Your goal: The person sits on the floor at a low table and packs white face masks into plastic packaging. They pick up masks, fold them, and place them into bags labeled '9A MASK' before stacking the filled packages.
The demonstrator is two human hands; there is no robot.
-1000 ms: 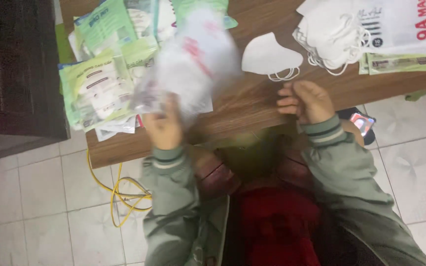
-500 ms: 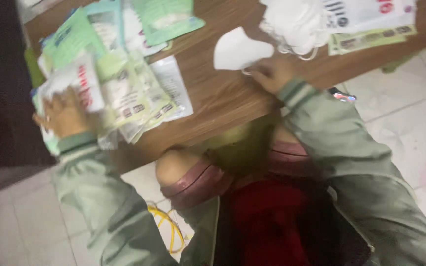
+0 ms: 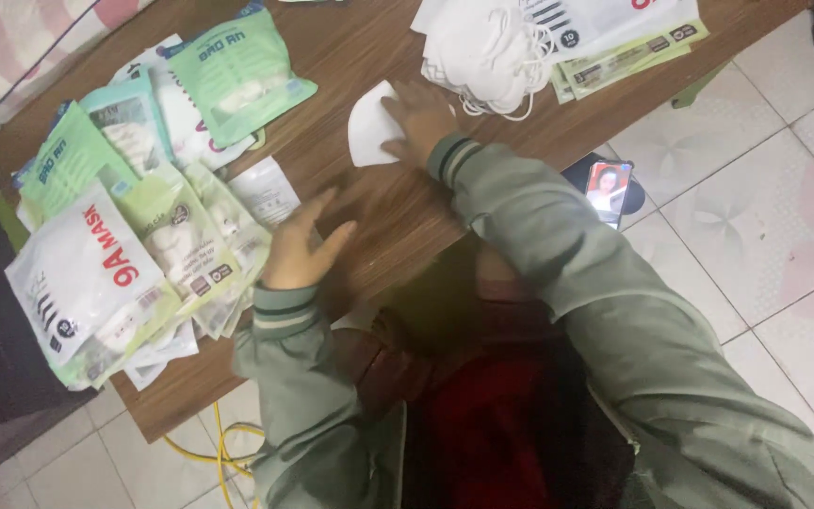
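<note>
Hands worked over a brown wooden table (image 3: 332, 57), head view. Right hand (image 3: 416, 121) lay palm-down, fingers spread flat, pressing on a single white folded face mask (image 3: 366, 127) near the table's far middle; nothing pinched. Mask lay flat on the wood, just beside a loose pile of white masks (image 3: 482, 52) with tangled ear loops. Left hand (image 3: 299, 247) hovered open just above the table's near edge, fingers apart and slightly curled, holding nothing, close to a heap of packaged masks (image 3: 176, 236). Heap held mostly green and white sealed pouches, overlapping; a white pouch with red lettering (image 3: 77, 273) sat at its near left end, a green pouch (image 3: 237, 75) at the far end. More flat packets (image 3: 628, 47) lay behind the loose pile. Both sleeves grey-green with striped cuffs. Phone (image 3: 608, 188) lay on the tiled floor (image 3: 765, 188), right of the table; yellow cable (image 3: 223, 452) coiled below it.
</note>
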